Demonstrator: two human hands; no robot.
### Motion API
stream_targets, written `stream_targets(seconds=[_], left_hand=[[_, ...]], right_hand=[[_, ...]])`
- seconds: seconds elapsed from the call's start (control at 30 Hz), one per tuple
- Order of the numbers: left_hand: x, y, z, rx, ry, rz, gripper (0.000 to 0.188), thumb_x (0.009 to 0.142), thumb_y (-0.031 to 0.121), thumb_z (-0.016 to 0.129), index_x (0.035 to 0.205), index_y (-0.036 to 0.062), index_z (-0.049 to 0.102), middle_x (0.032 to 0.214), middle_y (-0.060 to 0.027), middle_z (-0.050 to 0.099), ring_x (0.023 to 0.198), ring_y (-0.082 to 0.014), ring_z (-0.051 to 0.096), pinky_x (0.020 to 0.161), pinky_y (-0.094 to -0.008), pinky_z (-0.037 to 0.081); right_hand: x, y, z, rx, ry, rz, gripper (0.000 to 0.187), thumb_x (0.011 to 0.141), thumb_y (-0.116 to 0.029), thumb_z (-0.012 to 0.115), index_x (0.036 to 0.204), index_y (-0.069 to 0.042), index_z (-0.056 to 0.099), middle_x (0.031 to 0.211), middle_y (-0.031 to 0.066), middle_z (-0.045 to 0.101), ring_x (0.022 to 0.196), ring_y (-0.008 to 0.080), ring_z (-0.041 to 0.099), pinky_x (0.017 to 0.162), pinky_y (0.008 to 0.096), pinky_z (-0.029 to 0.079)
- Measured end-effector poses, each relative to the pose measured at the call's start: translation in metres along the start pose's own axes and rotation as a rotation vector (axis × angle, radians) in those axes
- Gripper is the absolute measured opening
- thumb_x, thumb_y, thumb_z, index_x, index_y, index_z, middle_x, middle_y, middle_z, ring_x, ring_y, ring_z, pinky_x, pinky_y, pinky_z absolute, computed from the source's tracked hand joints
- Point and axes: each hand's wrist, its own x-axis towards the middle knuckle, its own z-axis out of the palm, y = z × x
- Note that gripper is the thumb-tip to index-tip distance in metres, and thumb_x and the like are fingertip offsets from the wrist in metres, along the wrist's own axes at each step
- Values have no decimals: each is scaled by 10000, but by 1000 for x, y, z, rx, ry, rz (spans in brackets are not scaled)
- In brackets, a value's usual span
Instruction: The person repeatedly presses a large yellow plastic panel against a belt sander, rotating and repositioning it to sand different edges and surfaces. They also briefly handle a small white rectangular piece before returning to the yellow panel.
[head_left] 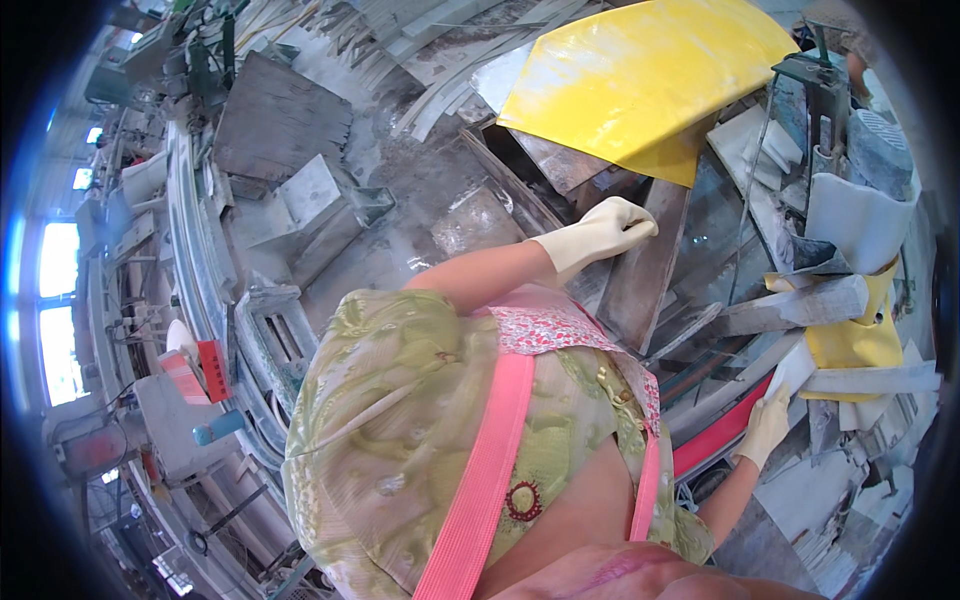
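My left hand (pixel 605 235), in a cream rubber glove, is held out in front of my body. Its fingers are curled into a fist, and nothing shows in them. Behind it, in the picture, stands a long brown-grey board (pixel 648 270), with a yellow sheet (pixel 650 75) farther off. On the right, my right hand (pixel 768 425), in the same kind of glove, is closed around the lower end of a flat white slab piece (pixel 793 370). That piece is close to a grey-white strip (pixel 870 379) and a yellow cloth-like sheet (pixel 850 345).
A wet grey floor with a dark slab (pixel 283 118) and a grey block (pixel 305 195) lies to the left. Machine rails (pixel 200 270) curve along the left side. Blue-grey buckets (pixel 880 150) and broken slabs (pixel 810 500) crowd the right. A red strip (pixel 720 432) runs beside my right arm.
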Motion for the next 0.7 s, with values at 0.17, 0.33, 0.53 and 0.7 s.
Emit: stream_targets(seconds=[0.17,0.33,0.53,0.7], left_hand=[[-8,-12,-22,-106,-28,-24,308,964,260,568,1091,53,758,829,-66,711,594,-136,614,521,-307,523],[4,-24,-48,-91,-67,-61,286,965,219,603,1106,12,740,919,-98,736,847,-163,687,797,-323,550],[22,-18,-119,-5,6,33,367,974,241,625,1240,-7,672,1030,-145,747,968,-199,698,891,-330,539],[49,-26,-182,172,182,4,473,987,286,638,1375,21,580,1210,-270,671,1147,-327,658,958,-382,527]], right_hand=[[3,-6,-27,266,110,306,428,932,-186,594,1342,-61,591,1264,213,672,1055,443,673,905,510,528],[-11,-110,-76,1080,383,84,379,1010,-221,582,1254,62,643,1157,146,710,990,260,671,912,383,516],[23,-362,-107,1550,282,-154,382,994,-207,617,1237,86,643,1119,128,695,980,185,637,861,343,515],[45,-510,-117,1511,221,-122,344,984,-125,601,1291,26,637,1092,96,709,952,150,654,838,295,514]])
